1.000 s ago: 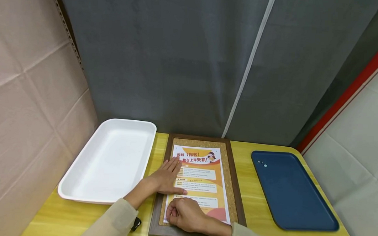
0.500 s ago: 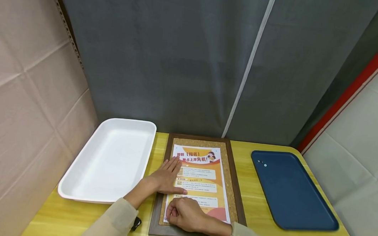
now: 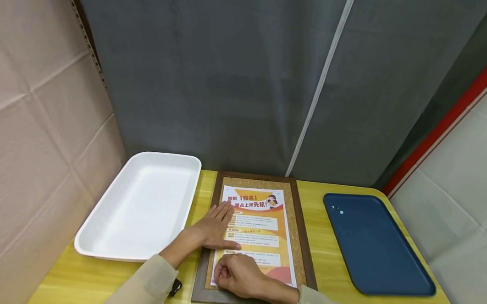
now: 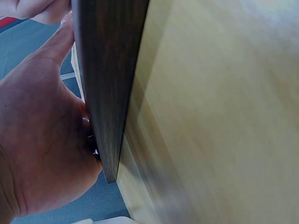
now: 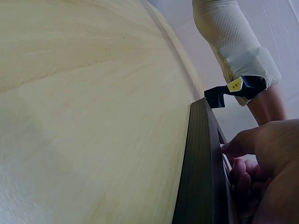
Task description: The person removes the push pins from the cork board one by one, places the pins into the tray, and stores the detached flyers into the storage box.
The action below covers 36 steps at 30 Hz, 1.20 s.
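Observation:
In the head view a printed poster [image 3: 286, 237] lies on a cork board [image 3: 298, 246] with a dark wooden frame [image 3: 305, 233]. Tiny dots, which look like pins, show at its upper corners. My left hand [image 3: 212, 228] lies flat on the poster's left side, fingers spread and pointing up the sheet. Just below it, my right hand [image 3: 241, 276] is over the poster's lower left corner, fingers curled. In the right wrist view its thumb [image 5: 238, 144] presses down just inside the frame. Whatever is under the thumb is hidden.
A white basin [image 3: 141, 206] stands left of the board on the yellow wooden table [image 3: 324, 262]. To the right lies a blue tray [image 3: 381, 246] with a few small shiny pieces [image 3: 341, 212] near its upper left corner. A grey curtain [image 3: 231, 78] closes off the back.

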Available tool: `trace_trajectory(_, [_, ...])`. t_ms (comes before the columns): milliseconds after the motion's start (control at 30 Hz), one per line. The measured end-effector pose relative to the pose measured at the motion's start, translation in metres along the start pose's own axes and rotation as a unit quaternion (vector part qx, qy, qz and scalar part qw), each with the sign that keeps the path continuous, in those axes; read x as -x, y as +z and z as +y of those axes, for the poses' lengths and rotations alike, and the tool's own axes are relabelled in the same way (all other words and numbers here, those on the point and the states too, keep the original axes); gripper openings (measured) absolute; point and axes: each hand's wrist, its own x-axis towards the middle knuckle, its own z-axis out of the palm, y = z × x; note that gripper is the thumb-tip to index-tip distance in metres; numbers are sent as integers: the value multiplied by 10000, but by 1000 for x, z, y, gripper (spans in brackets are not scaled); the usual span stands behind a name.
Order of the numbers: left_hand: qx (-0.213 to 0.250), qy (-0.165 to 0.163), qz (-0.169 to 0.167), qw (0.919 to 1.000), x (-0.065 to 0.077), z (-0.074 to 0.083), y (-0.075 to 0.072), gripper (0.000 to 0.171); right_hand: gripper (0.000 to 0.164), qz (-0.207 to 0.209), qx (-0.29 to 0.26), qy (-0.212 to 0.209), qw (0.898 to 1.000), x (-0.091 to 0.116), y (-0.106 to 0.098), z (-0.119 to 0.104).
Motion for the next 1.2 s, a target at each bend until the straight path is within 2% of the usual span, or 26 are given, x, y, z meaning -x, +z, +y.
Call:
trace_trajectory(333, [103, 8, 25, 9999, 0, 0, 2, 118, 9, -312, -720, 110, 9969, 1, -3, -1])
trace_trajectory(600, [66, -16, 0, 10000, 1, 0, 0, 120, 8, -426, -1403, 131, 9891, 3, -6, 3])
trace_trajectory(767, [90, 14, 12, 10000, 1, 0, -1, 119, 7, -533, -1942, 67, 9795, 5, -10, 5])
trace_trajectory(867, [149, 39, 33, 9999, 1, 0, 0, 118, 8, -588, -2274, 175, 9719, 5, -13, 7])
trace_trajectory(1100, [173, -7, -50, 9998, 1, -2, 2, 117, 8, -708, -2637, 418, 9611, 7, -21, 10])
trace_trajectory(1200, [227, -5, 12, 9997, 0, -2, 2, 118, 6, -805, -2796, 448, 9557, 9, -23, 11])
